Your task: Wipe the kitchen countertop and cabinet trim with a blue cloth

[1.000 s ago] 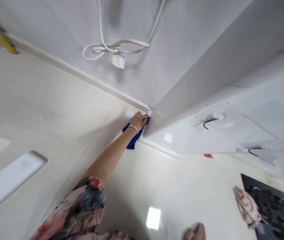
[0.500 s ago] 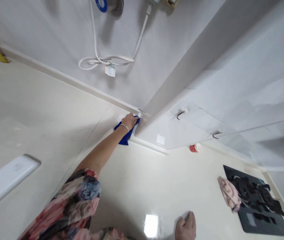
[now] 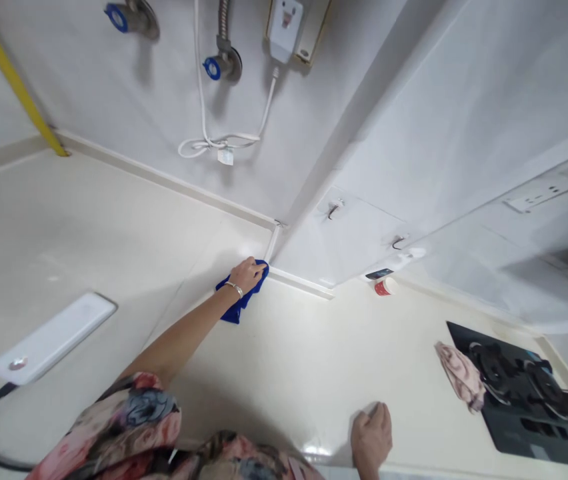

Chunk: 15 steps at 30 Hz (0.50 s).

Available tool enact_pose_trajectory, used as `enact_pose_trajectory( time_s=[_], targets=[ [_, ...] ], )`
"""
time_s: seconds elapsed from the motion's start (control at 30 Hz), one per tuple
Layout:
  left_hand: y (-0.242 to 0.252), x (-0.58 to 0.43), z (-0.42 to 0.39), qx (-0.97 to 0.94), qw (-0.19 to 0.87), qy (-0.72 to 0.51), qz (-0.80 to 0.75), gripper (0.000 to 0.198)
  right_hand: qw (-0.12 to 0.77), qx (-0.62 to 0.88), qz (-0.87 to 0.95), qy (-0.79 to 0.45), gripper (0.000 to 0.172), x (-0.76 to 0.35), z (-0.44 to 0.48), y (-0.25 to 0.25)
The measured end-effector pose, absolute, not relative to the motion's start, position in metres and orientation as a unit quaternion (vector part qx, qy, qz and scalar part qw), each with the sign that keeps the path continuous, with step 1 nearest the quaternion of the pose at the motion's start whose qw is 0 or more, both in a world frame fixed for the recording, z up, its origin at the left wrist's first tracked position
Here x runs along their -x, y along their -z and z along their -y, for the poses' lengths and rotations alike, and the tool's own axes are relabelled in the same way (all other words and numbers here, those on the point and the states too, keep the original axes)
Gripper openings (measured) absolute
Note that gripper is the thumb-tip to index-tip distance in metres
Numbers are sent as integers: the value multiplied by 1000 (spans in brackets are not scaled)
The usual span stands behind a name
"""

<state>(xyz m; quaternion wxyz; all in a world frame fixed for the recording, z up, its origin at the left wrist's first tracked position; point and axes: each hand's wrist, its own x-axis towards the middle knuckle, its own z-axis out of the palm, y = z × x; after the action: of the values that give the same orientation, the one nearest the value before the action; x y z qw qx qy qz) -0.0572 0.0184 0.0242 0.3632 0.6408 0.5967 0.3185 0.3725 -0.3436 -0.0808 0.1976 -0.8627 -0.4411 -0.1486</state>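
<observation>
My left hand (image 3: 247, 275) presses a dark blue cleaning cloth (image 3: 234, 311) onto the pale countertop (image 3: 284, 360), its fingers closed on it at the corner of the wall column. Part of the cloth hangs out below the palm and wrist. Beside the hand runs the raised white edging strip (image 3: 301, 282) at the column's foot. Near the front edge of the counter rests my right hand (image 3: 371, 432), its fingers curled together and nothing visible in them.
A white power bank-like device (image 3: 59, 337) with a black cable lies at left. To the right are a red-and-white paper cup (image 3: 384, 287), a pink cloth (image 3: 461, 377) and a black gas hob (image 3: 519, 427). Wall hooks (image 3: 334, 210), a tied white cord (image 3: 199, 147) and a yellow pipe (image 3: 14, 80) are along the walls.
My left hand has drawn the blue cloth back along the edging, toward me and away from the inner corner. My right hand stays on the counter. The view has shifted, showing more wall.
</observation>
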Motion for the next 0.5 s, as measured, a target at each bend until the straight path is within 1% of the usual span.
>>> enact_pose_trajectory(
  time_s=[0.07, 0.1, 0.13, 0.23, 0.3, 0.33, 0.4, 0.47, 0.5],
  targets=[
    [-21, 59, 2, -621, 410, -348, -570, 18, 203, 861, 443, 147, 65, -369, 343, 81],
    [-20, 58, 13, -609, 436, -363, -554, 22, 205, 861, 442, 145, 65, -368, 342, 81],
    [-20, 57, 23, -594, 461, -380, -539, 30, 207, 862, 440, 142, 65, -367, 342, 81],
    [-22, 44, 52, -542, 515, -424, -511, 64, 217, 865, 434, 130, 65, -366, 340, 78],
    [-26, 29, 72, -493, 566, -444, -489, 78, 231, 862, 435, 121, 62, -365, 337, 75],
    [-28, 21, 83, -447, 609, -458, -469, 79, 244, 854, 447, 106, 60, -362, 334, 73],
    [-33, 5, 104, -309, 705, -490, -409, 73, 300, 824, 480, 38, 57, -347, 326, 66],
    [-36, -5, 125, -181, 768, -505, -351, 66, 379, 779, 491, -95, 60, -316, 313, 55],
    [-37, -8, 135, -155, 782, -502, -335, 66, 419, 758, 467, -178, 63, -296, 305, 47]
  ],
)
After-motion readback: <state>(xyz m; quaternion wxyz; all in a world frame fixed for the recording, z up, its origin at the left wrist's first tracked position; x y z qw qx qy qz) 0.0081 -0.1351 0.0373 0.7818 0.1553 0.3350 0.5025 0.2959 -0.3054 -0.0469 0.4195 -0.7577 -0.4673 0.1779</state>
